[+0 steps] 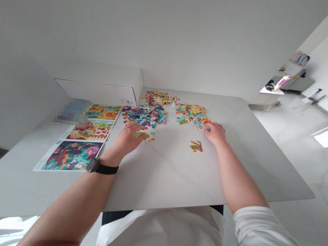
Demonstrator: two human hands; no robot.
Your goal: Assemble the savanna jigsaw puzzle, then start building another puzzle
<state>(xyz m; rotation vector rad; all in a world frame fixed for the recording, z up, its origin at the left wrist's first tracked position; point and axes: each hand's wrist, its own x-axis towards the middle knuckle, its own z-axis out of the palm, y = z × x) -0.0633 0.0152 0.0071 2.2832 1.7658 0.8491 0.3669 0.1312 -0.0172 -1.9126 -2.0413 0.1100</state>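
My left hand (129,137), with a black watch on its wrist, is low over the table. Its thumb and fingers are closed on a pale green-and-cream puzzle piece (150,134), partly covered by the thumb. At the right edge of a yellow-orange pile of puzzle pieces (194,112), my right hand (216,134) has its fingertips pinched at an orange puzzle piece (206,122). A yellow, green and red puzzle piece (196,146) lies alone between my hands. Just beyond my left hand spreads a dark blue pile of puzzle pieces (143,115).
Another pile of red and yellow puzzle pieces (158,98) lies by the wall. On the left is a printed picture sheet (102,144), with a blurred-out object (72,111) over its upper corner. A white box (101,92) stands behind it. The table's right edge slants away.
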